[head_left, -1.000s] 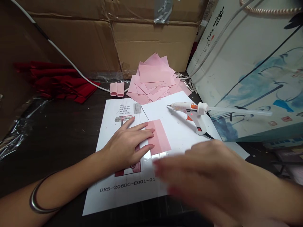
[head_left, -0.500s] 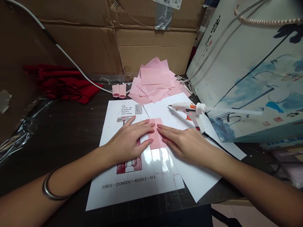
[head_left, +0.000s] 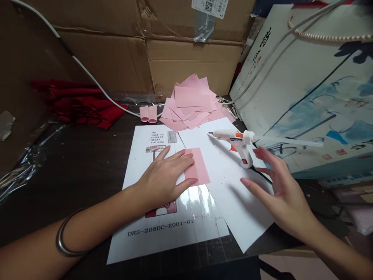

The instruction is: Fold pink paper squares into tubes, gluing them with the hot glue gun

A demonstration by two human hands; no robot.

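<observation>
Fingers of my left hand [head_left: 167, 173] lie flat over the left part of a pink paper piece [head_left: 201, 167], which has a fold line down it. The piece rests on a printed sheet [head_left: 134, 245] marked DRS-206DC-E001-01. My right hand [head_left: 279, 190] hovers at the right, thumb and fingers apart, holding nothing. Just beyond its fingertips a white and orange hot glue gun [head_left: 244, 149] stands on a blank white sheet [head_left: 233, 221], nozzle to the left. A clear glue stick [head_left: 291, 141] sticks out of its back, and its handle has a red switch.
A pile of pink papers [head_left: 192, 97] lies at the back, beside two rolled pink tubes [head_left: 148, 114]. Folded red pieces [head_left: 78, 105] lie at the back left. Cardboard [head_left: 192, 62] walls the back; a large painted paper bag [head_left: 305, 97] stands right. A white cable [head_left: 87, 72] crosses the left.
My right hand has lifted off the pink paper and moved right, opening near the glue gun's handle. The paper's right part is now uncovered. My left hand stays on the paper.
</observation>
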